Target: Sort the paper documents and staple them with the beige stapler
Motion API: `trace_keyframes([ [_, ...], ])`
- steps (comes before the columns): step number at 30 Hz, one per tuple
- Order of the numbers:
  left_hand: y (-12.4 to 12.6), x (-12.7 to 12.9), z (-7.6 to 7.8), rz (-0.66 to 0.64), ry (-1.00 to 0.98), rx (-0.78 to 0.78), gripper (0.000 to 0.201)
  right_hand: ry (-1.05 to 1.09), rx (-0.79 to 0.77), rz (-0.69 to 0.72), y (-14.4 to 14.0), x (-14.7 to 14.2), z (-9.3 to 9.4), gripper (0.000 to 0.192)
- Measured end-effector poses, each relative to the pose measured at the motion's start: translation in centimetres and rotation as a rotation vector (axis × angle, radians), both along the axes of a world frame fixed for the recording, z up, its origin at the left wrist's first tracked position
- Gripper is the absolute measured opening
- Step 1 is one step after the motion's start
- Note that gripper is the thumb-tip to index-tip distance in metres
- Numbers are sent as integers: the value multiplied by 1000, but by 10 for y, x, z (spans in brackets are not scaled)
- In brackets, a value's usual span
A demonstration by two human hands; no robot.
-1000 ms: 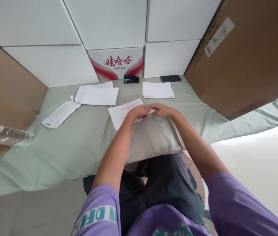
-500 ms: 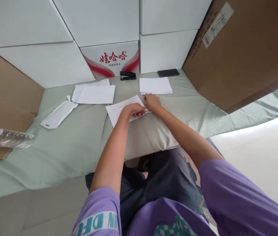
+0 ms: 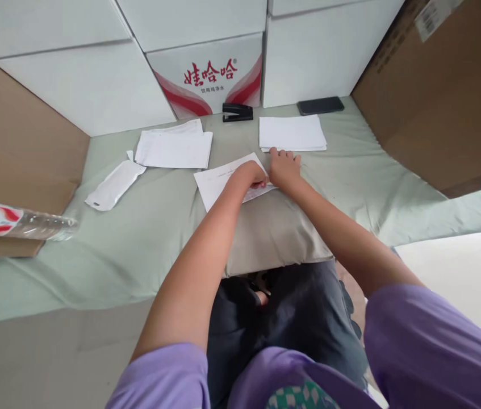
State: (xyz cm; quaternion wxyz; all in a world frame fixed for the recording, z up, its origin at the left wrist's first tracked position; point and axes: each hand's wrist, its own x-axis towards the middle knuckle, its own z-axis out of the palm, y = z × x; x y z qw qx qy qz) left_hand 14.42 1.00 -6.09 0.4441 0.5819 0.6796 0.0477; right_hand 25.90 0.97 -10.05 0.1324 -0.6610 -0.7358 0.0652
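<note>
I saw my left hand [image 3: 251, 175] curled down on a printed sheet of paper [image 3: 218, 184], with its fingertips pinching the sheet's right edge against the grey pillow [image 3: 274, 233] under it. My right hand [image 3: 285, 166] lay flat just beside the left one, fingers spread a little and pressed down, with the fingertips close to the near edge of a neat stack of white paper [image 3: 292, 133]. I could not tell if those fingertips touched the stack. The printed sheet lay tilted, partly on the pillow and partly on the pale green bed sheet [image 3: 138, 238]. To the left sat a second pile of papers [image 3: 175, 149], and next to that a white plastic pouch [image 3: 114, 184]. A black stapler [image 3: 237, 112] stood at the back, right in front of a white box with red letters [image 3: 210, 76]. A dark phone [image 3: 321, 105] lay flat behind the neat stack. A clear water bottle [image 3: 14, 221] lay on its side far to the left, by a brown cardboard box [image 3: 19, 153]. Another big cardboard box [image 3: 448, 96] leaned on the right.
</note>
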Motion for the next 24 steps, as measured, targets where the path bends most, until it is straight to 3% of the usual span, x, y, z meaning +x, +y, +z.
trace_keyframes([
  [3,-10,0,-1,-152,171,-52,28,25,-1,-71,-5,-2,1,46],
  [8,-44,-2,1,-94,200,223,28,1,-77,-94,-11,-4,13,39],
  [11,-57,-5,-3,-94,182,286,34,20,-104,-106,-11,-1,17,38],
  [16,-81,-10,-20,7,358,448,52,106,-71,-126,-7,5,15,34],
  [19,-93,-15,-33,34,434,625,58,207,-32,-131,-6,9,14,32],
  [22,-95,-21,-45,-32,445,849,53,319,-16,-118,-4,17,16,32],
  [24,-93,-22,-50,-117,415,918,46,360,0,-136,-1,23,16,32],
])
